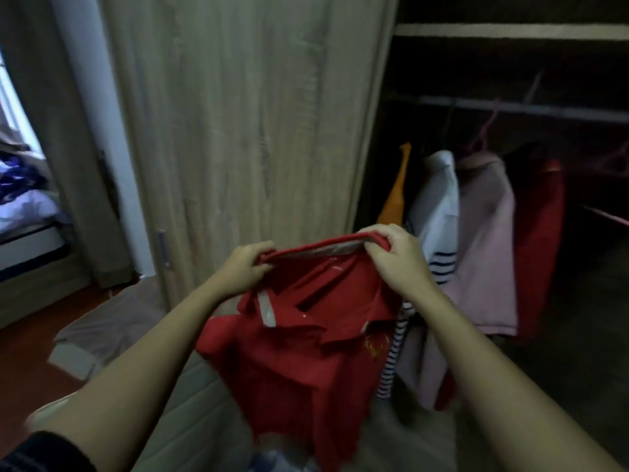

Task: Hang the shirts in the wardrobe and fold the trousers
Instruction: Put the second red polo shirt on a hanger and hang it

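One red polo shirt [299,362] hangs in front of the open wardrobe [245,131], held up by its collar in two hands. The left grip [243,267] is curled round the collar's left end, and the right grip [398,257] pinches its right end. Inside the wardrobe, one rail [510,109] carries four garments side by side: one orange [396,195], one white with dark stripes [439,199], one pink [486,240] and one red [541,233]. One shelf [510,30] runs above the rail.
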Tool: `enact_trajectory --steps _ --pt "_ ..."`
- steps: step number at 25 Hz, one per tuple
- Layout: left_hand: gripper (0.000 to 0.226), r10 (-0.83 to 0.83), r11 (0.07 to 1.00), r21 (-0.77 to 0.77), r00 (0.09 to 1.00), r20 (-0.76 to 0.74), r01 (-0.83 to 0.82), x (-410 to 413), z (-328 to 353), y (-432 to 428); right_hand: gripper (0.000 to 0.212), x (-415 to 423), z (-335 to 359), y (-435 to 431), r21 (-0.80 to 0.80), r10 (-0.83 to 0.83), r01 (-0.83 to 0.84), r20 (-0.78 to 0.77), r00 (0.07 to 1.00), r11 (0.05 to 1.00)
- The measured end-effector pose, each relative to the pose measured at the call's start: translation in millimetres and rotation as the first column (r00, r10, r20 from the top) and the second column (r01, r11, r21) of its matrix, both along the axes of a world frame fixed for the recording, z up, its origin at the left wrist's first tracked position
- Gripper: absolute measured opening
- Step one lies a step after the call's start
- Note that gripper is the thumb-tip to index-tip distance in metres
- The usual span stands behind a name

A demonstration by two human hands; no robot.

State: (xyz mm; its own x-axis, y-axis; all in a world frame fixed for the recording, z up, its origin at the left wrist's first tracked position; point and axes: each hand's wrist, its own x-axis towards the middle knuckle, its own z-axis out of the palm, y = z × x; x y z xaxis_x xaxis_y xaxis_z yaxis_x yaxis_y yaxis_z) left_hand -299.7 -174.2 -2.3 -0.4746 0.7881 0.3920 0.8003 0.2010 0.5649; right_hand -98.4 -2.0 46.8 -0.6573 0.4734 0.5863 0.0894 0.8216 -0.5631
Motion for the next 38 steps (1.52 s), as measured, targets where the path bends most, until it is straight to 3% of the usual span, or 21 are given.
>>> enact_trajectory --steps 2,4,6,9,11,13,14,16,18,20,23,26,29,32,38 --pt "0.034 -0.017 0.996 0.088 0.977 0.212 -0.002 8.2 20.2 13.5 0.027 35.5 2.7 28.8 0.141 -0.124 0.094 0.227 0.966 0.986" --pt "0.052 0.009 0.997 0.077 0.962 0.273 -0.031 24.3 37.6 29.3 0.039 65.6 9.6 44.7 0.202 -0.161 0.087 0.392 0.906 0.976" --pt "0.052 0.05 0.989 0.117 0.962 0.268 -0.084 42.2 45.3 45.0 0.037 85.1 23.3 48.6 0.197 -0.139 0.072 0.356 0.924 0.978" --pt "0.047 -0.011 0.954 0.278 0.91 0.414 -0.114 62.5 52.7 60.3 0.04 108.6 37.1 57.5 0.141 -0.203 0.184 0.136 0.97 0.973" --pt "0.045 -0.031 0.944 0.308 0.895 0.444 -0.12 70.3 54.2 67.8 0.039 124.0 31.3 59.0 0.334 -0.363 0.287 0.193 0.911 0.898" --pt "0.043 -0.02 0.953 0.277 0.892 0.451 -0.119 78.9 51.1 77.7 0.035 133.9 8.0 62.9 0.529 -0.483 0.245 0.377 0.79 0.813" --pt "0.043 0.003 0.961 0.244 0.892 0.452 -0.127 83.6 47.4 82.4 0.038 135.7 -6.0 64.5 0.536 -0.491 0.204 0.474 0.731 0.82" --pt "0.042 0.056 0.973 0.175 0.891 0.45 -0.149 95.0 36.8 95.5 0.039 144.2 -27.3 68.0 0.404 -0.418 0.191 0.605 0.678 0.894" --pt "0.038 0.097 0.974 0.137 0.882 0.462 -0.179 108.4 31.3 109.0 0.036 157.6 -29.9 72.2 0.26 -0.368 0.263 0.581 0.726 0.929" --pt "0.034 0.078 0.981 0.122 0.885 0.46 -0.15 122.4 32.1 124.7 0.036 173.6 -23.3 79.3 0.182 -0.428 0.39 0.477 0.768 0.903" --pt "0.03 -0.034 0.989 0.141 0.891 0.454 -0.034 145.1 45.9 145.7 0.036 195.6 -10.8 83.6 0.088 -0.479 0.483 0.364 0.799 0.871" --pt "0.024 -0.211 0.977 0.135 0.824 0.525 0.164 172.9 59.9 162.1 0.044 218.9 -1.0 92.9 0.051 -0.514 0.525 0.305 0.802 0.85" --pt "0.015 -0.275 0.961 0.198 0.777 0.566 0.195 200.2 64.3 188.9 0.046 234.8 8.8 107.9 0.13 -0.479 0.462 0.309 0.821 0.877" --pt "0.018 -0.21 0.963 0.255 0.846 0.489 0.092 229.3 72.7 230.0 0.047 239.7 19.1 116.8 0.285 -0.421 0.324 0.416 0.806 0.902" --pt "0.019 -0.262 0.932 0.328 0.913 0.312 0.156 291.5 115.6 338.2 0.046 268.1 37.2 153.1 0.452 -0.416 0.17 0.526 0.742 0.876"
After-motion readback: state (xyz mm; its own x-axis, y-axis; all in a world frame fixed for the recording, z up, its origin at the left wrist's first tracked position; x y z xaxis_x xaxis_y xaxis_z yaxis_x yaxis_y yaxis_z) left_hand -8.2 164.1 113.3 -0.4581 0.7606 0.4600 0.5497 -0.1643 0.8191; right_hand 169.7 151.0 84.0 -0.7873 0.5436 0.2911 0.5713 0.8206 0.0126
